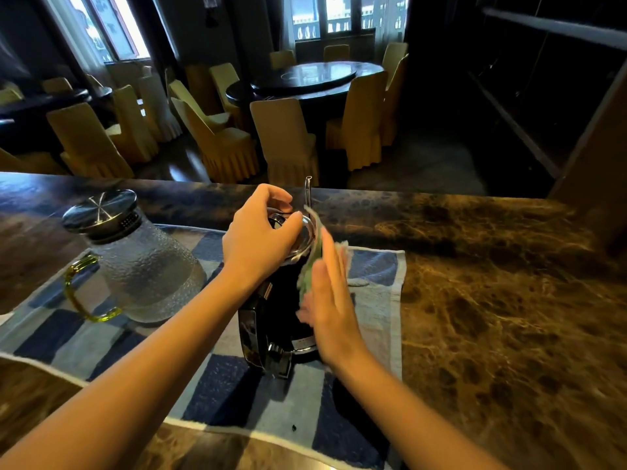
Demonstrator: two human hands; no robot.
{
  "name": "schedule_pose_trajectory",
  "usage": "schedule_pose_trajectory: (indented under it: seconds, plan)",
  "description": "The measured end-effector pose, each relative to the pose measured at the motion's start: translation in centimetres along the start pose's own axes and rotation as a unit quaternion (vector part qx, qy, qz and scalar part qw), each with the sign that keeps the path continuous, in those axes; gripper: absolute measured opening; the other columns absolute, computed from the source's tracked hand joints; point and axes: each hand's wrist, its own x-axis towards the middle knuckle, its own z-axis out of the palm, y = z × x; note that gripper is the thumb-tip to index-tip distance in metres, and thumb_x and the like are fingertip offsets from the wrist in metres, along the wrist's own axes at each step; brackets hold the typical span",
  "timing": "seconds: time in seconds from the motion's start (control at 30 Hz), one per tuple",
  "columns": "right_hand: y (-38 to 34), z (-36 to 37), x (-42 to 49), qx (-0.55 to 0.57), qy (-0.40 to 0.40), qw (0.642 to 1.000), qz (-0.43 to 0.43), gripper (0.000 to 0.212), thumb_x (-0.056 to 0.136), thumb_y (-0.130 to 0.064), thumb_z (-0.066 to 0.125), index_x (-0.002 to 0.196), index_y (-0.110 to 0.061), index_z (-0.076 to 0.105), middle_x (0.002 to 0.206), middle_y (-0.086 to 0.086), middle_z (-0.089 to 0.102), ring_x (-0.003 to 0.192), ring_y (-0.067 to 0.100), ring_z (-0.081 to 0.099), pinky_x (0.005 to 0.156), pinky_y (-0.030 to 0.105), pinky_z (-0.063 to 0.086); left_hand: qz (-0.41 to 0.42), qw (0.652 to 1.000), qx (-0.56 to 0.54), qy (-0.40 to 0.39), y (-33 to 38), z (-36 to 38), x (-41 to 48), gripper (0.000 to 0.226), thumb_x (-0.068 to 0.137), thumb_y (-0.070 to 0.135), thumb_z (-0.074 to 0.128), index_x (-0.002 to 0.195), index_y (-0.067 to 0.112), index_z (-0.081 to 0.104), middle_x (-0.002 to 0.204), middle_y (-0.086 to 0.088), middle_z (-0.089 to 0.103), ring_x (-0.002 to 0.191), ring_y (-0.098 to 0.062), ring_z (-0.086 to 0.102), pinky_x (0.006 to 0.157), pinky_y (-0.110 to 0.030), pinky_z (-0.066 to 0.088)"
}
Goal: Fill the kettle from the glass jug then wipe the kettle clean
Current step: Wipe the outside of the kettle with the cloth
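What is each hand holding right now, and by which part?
The left hand grips the kettle by its lid; the right hand, fingers straight, presses a cloth against the kettle's side.

a brown veined marble counter [492, 300] runs across the foreground, with a blue-and-white checked towel [376, 317] spread flat on it and a small dark speck [293, 427] lying near the towel's front edge. beyond the counter is a dim dining room, where a round dark table [315, 79] is ringed by chairs in yellow skirted covers [285, 137]. bright windows [339, 15] line the far wall.
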Motion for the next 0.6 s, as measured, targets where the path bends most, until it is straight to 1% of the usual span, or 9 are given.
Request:
schedule_pose_trajectory:
  seconds: [0.1,0.2,0.27,0.33,0.4,0.43,0.5,0.53,0.6]
  plan:
    - [-0.1,-0.6,3.8,-0.001,0.034,0.999,-0.017,0.056,0.089,-0.064,0.02,0.135,-0.043,0.044,0.146,-0.009,0.046,0.137,0.006,0.038,0.113,0.038,0.034,0.004,1.0,-0.001,0.008,0.0,0.0,-0.1,0.019,0.082,0.037,0.061,0.098,0.03,0.056,0.097,0.014,0.065,0.094,-0.006,0.061,0.083,-0.036,0.05]
    - [2.2,-1.4,5.3,-0.077,0.049,0.993,0.072,0.057,0.095,-0.057,0.018,0.126,-0.031,0.06,0.131,-0.002,0.061,0.126,0.015,0.052,0.108,0.043,0.039,0.005,1.0,-0.004,0.01,0.0,0.0,-0.1,0.02,0.084,0.037,0.062,0.101,0.029,0.056,0.098,0.013,0.065,0.095,-0.006,0.061,0.086,-0.038,0.051]
    - [3.5,-1.5,4.1,-0.08,0.068,0.99,0.091,0.052,0.099,-0.049,0.019,0.131,-0.03,0.055,0.136,-0.002,0.056,0.131,0.015,0.046,0.111,0.043,0.036,0.007,1.0,-0.005,0.009,0.0,0.0,-0.1,0.02,0.085,0.035,0.062,0.101,0.027,0.056,0.098,0.013,0.064,0.096,-0.007,0.061,0.087,-0.04,0.051]
    - [3.8,-1.1,1.9,-0.092,0.085,0.987,0.097,0.046,0.1,-0.047,0.021,0.141,-0.036,0.038,0.153,-0.009,0.036,0.146,0.015,0.021,0.12,0.04,0.018,0.009,1.0,-0.007,0.009,0.0,0.0,0.0,0.02,0.085,0.034,0.062,0.102,0.026,0.057,0.098,0.012,0.064,0.097,-0.008,0.061,0.087,-0.041,0.052]
    - [3.4,-0.4,-0.1,-0.095,0.083,0.988,0.088,0.047,0.099,-0.05,0.022,0.144,-0.043,0.015,0.156,-0.026,0.008,0.148,0.005,-0.008,0.122,0.037,0.004,0.009,1.0,-0.007,0.01,0.0,0.0,0.0,0.02,0.085,0.035,0.062,0.102,0.026,0.057,0.099,0.011,0.065,0.097,-0.009,0.062,0.087,-0.041,0.051]
    - [3.2,0.2,-0.9,-0.086,0.08,0.99,0.072,0.047,0.094,-0.057,0.021,0.139,-0.051,0.009,0.148,-0.04,-0.003,0.143,-0.003,-0.016,0.123,0.041,0.006,0.009,1.0,-0.007,0.01,-0.1,0.0,0.0,0.02,0.085,0.035,0.062,0.102,0.027,0.057,0.099,0.011,0.065,0.097,-0.009,0.062,0.087,-0.041,0.051]
    - [2.2,0.7,-0.9,-0.071,0.075,0.994,0.041,0.043,0.087,-0.069,0.018,0.128,-0.068,0.004,0.13,-0.059,-0.013,0.133,-0.02,-0.02,0.119,0.05,0.019,0.01,1.0,-0.009,0.009,-0.2,0.0,0.0,0.02,0.084,0.037,0.062,0.101,0.028,0.056,0.098,0.012,0.065,0.097,-0.009,0.062,0.087,-0.041,0.051]
    - [1.8,0.8,-0.3,-0.069,0.072,0.995,0.024,0.041,0.087,-0.07,0.016,0.127,-0.07,0.005,0.13,-0.06,-0.011,0.132,-0.022,-0.017,0.118,0.051,0.023,0.01,1.0,-0.009,0.009,-0.2,0.0,0.0,0.02,0.084,0.037,0.062,0.101,0.028,0.056,0.098,0.013,0.065,0.097,-0.008,0.062,0.087,-0.041,0.051]
    - [1.7,0.4,1.6,-0.068,0.061,0.996,-0.013,0.043,0.093,-0.061,0.017,0.136,-0.058,0.012,0.149,-0.04,0.003,0.14,-0.013,-0.005,0.12,0.046,0.019,0.01,1.0,-0.008,0.01,-0.2,0.0,-0.1,0.021,0.083,0.038,0.062,0.101,0.028,0.057,0.097,0.012,0.065,0.096,-0.008,0.062,0.086,-0.04,0.051]
